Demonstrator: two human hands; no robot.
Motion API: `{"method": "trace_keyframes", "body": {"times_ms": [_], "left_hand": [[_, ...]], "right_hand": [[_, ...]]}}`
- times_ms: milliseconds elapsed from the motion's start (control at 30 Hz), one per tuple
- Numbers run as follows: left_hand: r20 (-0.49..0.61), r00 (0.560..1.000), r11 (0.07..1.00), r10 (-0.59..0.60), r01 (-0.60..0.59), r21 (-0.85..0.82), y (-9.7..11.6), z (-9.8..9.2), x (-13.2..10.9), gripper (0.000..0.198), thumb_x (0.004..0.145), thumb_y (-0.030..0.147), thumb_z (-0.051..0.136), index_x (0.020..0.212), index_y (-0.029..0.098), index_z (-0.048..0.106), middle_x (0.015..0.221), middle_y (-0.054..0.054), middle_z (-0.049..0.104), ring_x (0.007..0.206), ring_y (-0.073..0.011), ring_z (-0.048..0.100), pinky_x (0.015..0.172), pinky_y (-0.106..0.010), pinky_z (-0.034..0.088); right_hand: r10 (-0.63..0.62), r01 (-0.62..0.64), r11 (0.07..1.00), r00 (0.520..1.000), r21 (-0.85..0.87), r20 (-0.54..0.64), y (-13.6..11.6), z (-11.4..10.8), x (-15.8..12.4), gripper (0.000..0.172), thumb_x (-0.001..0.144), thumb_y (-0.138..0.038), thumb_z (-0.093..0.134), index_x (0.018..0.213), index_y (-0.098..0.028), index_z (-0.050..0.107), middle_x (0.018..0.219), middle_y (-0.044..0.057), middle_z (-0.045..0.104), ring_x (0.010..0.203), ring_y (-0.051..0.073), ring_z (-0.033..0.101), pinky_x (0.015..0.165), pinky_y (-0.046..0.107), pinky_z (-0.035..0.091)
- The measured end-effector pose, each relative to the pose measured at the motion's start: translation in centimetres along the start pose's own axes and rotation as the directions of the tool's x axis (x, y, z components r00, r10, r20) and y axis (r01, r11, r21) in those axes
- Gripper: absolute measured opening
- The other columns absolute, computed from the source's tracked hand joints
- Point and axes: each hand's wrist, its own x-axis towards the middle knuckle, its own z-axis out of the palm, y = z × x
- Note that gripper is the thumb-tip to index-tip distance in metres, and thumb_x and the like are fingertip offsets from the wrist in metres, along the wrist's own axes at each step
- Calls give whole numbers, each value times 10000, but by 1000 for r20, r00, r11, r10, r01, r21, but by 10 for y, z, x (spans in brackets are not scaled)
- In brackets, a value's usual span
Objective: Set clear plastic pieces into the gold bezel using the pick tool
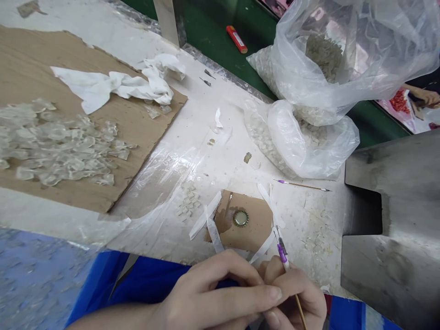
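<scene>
My right hand [298,289] is closed around a thin brown stick with a purple needle hub [282,252] and fine needle tips at its upper end. My left hand [213,289] is pressed against the right one, thumb and fingers pinched together. What lies between its fingertips is hidden. Just beyond both hands, a small cardboard piece [257,229] is taped to the table with white strips [214,233]. A crown bottle cap [241,218] sits on it, beside a wet-looking dark patch. Small clear chips [189,201] lie left of this cardboard.
A large cardboard sheet [137,192] holds a heap of clear pieces [68,144] and a crumpled white cloth [127,85]. A second purple-tipped stick [302,185], plastic bags of clear pieces [309,146], a red lighter [237,39] and a metal frame [395,229] surround the work. Another person's hand [424,96] shows far right.
</scene>
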Motion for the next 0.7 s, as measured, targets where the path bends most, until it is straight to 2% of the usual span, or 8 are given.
{"method": "trace_keyframes", "body": {"times_ms": [100,200,333,433,567,633,700], "left_hand": [[-63,998,999,10,-12,-34,1,2,5,309,1005,126,625,1295,223,668,970,-78,777,799,-166,789,704,-193,667],[-63,998,998,14,-18,-64,2,0,12,203,998,142,648,1188,207,680,968,-92,810,833,-180,800,744,-217,678],[-12,999,999,35,-35,-19,4,-5,14,187,1010,129,625,1174,200,677,981,-104,818,829,-178,801,721,-224,684],[-42,998,999,48,-47,27,5,-6,13,133,1025,140,600,1112,185,691,946,-86,815,814,-159,791,752,-210,675],[-84,994,995,67,-60,84,4,-5,15,125,1010,132,623,1021,183,737,889,-62,794,814,-147,772,788,-193,654],[-75,997,1000,17,-17,4,1,-6,18,102,1001,164,650,1012,188,749,887,-61,780,818,-145,772,795,-180,644],[-75,995,990,-59,49,-129,-2,-5,20,107,984,276,693,1013,200,762,887,-61,772,810,-149,777,789,-180,644]], "right_hand": [[-14,14,1000,999,8,50,2,-1,0,105,954,-345,688,900,-289,758,576,-23,529,495,144,497,480,252,445],[-106,105,994,994,-16,-21,8,5,-4,110,971,-337,663,922,-283,746,574,-32,497,469,135,455,446,243,402],[-194,189,980,977,-64,-90,16,12,-9,111,994,-320,628,956,-273,721,586,-32,478,457,132,393,425,251,334],[-147,147,989,988,-12,-44,16,9,-7,121,991,-337,630,949,-276,725,583,-30,482,470,134,415,452,253,366],[40,-48,992,997,114,71,12,1,-3,179,958,-426,675,891,-272,736,574,-34,480,502,134,452,490,250,408],[94,-101,984,994,147,55,13,0,-4,164,955,-420,685,891,-279,737,597,-32,494,522,131,461,509,246,418],[97,-104,981,994,162,52,14,2,-4,146,955,-414,688,893,-290,731,598,-40,481,525,128,459,522,247,434]]}}
